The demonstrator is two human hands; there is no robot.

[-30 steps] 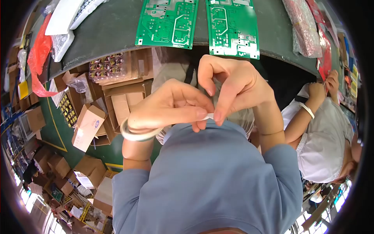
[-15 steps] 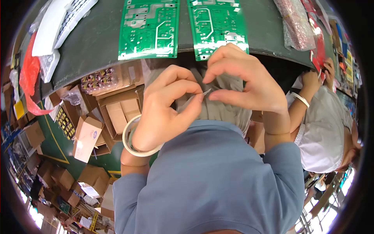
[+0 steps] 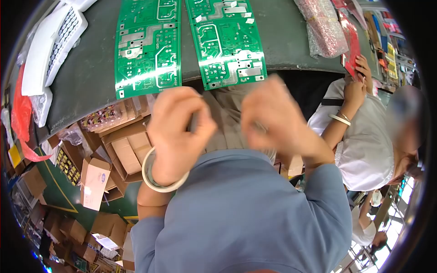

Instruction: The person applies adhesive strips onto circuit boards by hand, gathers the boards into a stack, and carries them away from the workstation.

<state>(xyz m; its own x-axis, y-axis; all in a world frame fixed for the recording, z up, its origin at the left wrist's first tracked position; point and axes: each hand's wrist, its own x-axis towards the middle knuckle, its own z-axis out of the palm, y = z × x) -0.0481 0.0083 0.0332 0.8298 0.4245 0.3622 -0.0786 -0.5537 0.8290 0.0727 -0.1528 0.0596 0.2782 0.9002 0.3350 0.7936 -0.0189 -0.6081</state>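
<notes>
My left hand (image 3: 179, 134) is raised in front of my lap, its fingers curled towards the thumb in a closed pinch. Around that wrist hangs a cream tape roll (image 3: 148, 166). Opposite it, my right hand (image 3: 275, 120) is also closed, smeared by motion; whatever either pinch holds cannot be made out. Both hands are apart, just below the bench edge. Beyond them lie two green circuit boards, the left board (image 3: 148, 57) and the right board (image 3: 227, 48), with their near ends at the edge. Small white pieces (image 3: 249, 21) sit on the right board.
The dark bench (image 3: 98, 59) carries white trays (image 3: 50, 59) at left and a bubble-wrapped bundle (image 3: 321, 27) at right. A red plastic sheet (image 3: 22, 116) hangs at far left. Cardboard boxes (image 3: 125, 150) stand below. At right, a co-worker's hand (image 3: 355, 93) handles a red strip (image 3: 349, 45).
My hands have moved apart; the small white strip between them no longer shows. The right hand's fingers have curled in. The view has shifted, showing more of the boards.
</notes>
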